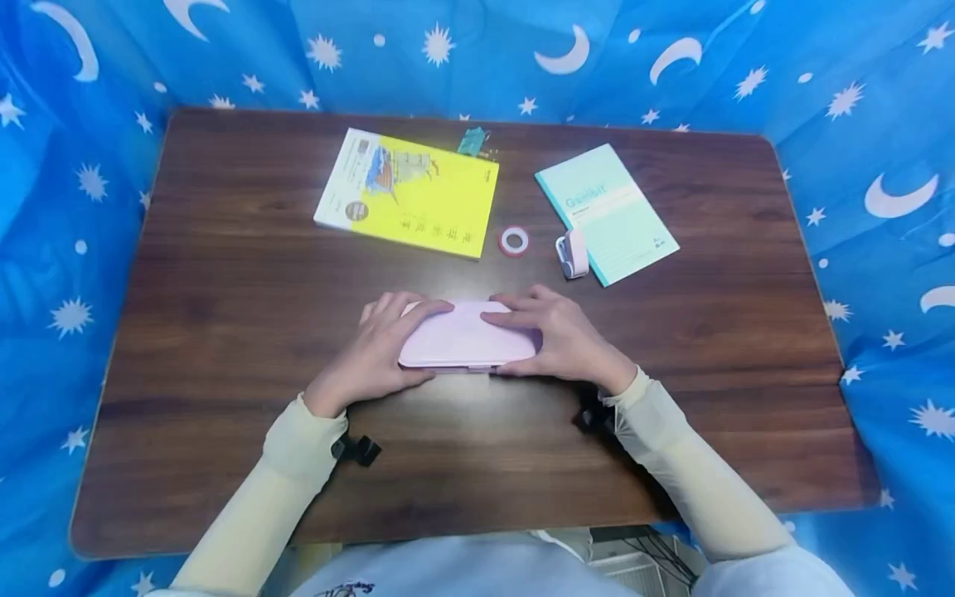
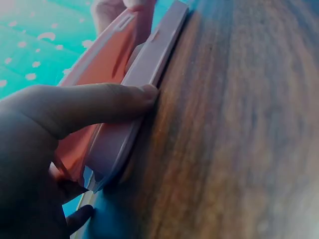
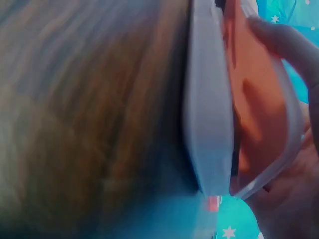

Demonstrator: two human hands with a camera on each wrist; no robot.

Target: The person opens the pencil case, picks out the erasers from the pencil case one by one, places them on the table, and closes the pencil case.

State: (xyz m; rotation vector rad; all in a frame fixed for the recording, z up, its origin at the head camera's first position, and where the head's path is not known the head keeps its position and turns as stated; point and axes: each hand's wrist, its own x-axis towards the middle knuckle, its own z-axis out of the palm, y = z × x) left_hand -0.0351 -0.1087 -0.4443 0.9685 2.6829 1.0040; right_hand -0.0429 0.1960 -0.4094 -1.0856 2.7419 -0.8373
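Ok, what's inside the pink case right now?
Cannot tell. The pink case lies on the table, its lid barely lifted in the wrist views. The left hand and right hand grip its ends; the inside is covered.

Yellow book (image 1: 409, 194) — teal notebook (image 1: 606, 212) — tape roll (image 1: 514, 240).

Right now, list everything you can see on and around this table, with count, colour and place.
table: one, dark brown wood, fills the middle
cloth: one, blue with white moons and stars, behind and beside the table
case: one, pale pink, near centre, between both hands
book: one, yellow, far left of centre
notebook: one, teal, far right of centre
tape roll: one, red and white, between book and notebook
small pink thing: one, beside the notebook
left hand: grips the case's left end
right hand: grips its right end
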